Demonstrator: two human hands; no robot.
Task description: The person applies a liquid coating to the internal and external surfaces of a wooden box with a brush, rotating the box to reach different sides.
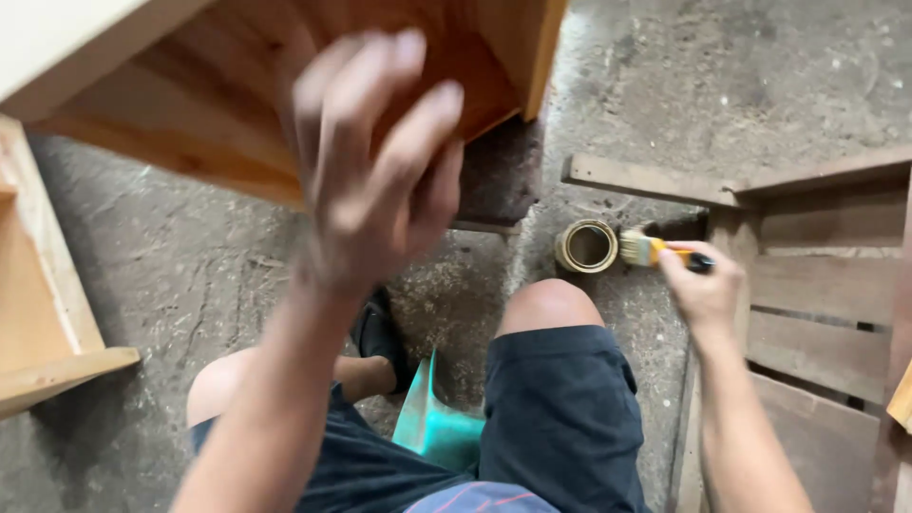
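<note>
Right fingers (686, 269) pinched round the dark handle of a paintbrush (649, 250), yellow ferrule and pale bristles reaching just beside the rim of a small open tin (586, 246) on the concrete floor (171, 275). Right hand (701, 285) low, near a weathered wooden pallet (817, 304). Left fingers (380, 123) spread and slightly curled, blurred, raised in front of the underside of a pale varnished wooden box (190, 104); contact with the wood impossible to tell. Left hand (366, 180) empty as far as visible. Seated posture, bare knees and dark shorts, a teal plastic stool (432, 423) between the legs. Judged step: loading the brush at the tin while steadying the box. Next move calls for dipping the bristles squarely into the tin without tipping it, then a firm left grip on the box.
</note>
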